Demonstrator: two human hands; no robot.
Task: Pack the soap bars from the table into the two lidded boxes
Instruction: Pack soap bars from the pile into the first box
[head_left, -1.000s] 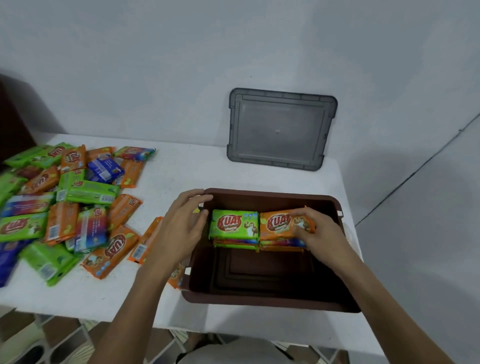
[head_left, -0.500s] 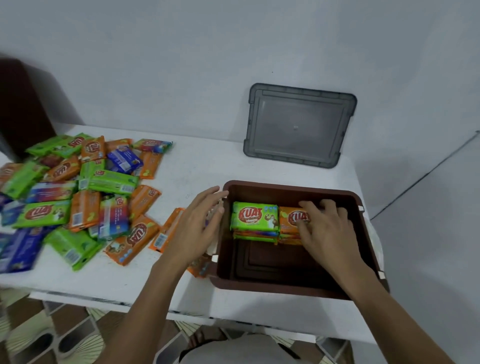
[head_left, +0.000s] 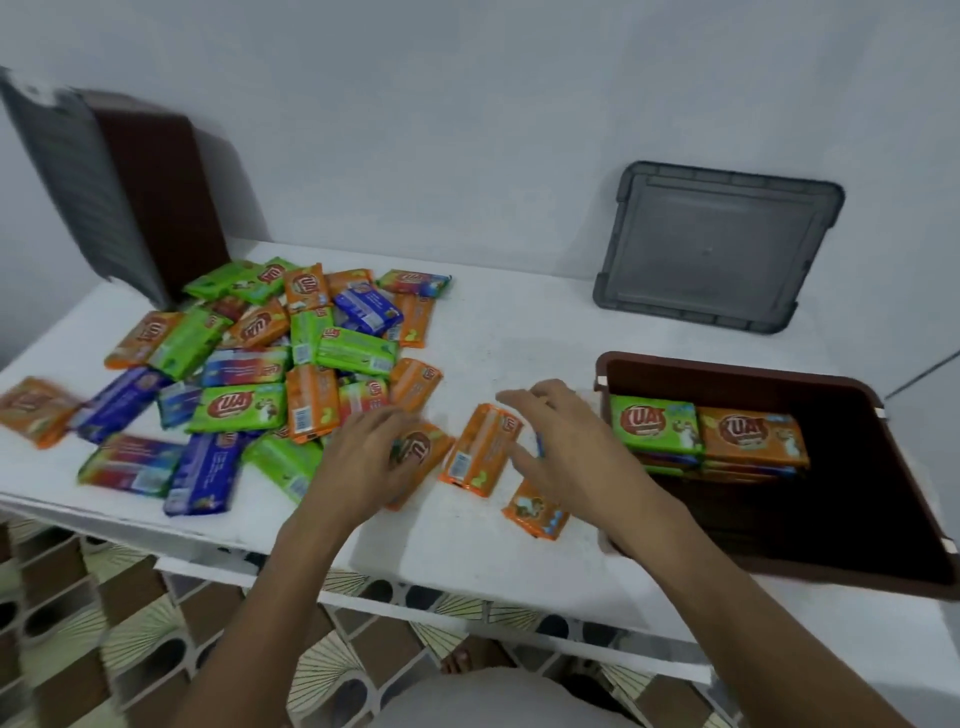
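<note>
Left hand (head_left: 363, 457) spread, fingers open on an orange bar (head_left: 423, 452). Right hand (head_left: 566, 452) open, empty, over worktop (head_left: 519, 332). Box (head_left: 753, 379) at 3 o'clock.

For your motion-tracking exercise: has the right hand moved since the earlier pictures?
Yes. The right hand has left the brown box, where it was pressing the orange soap stack, and now hovers over the table left of the box.
</note>
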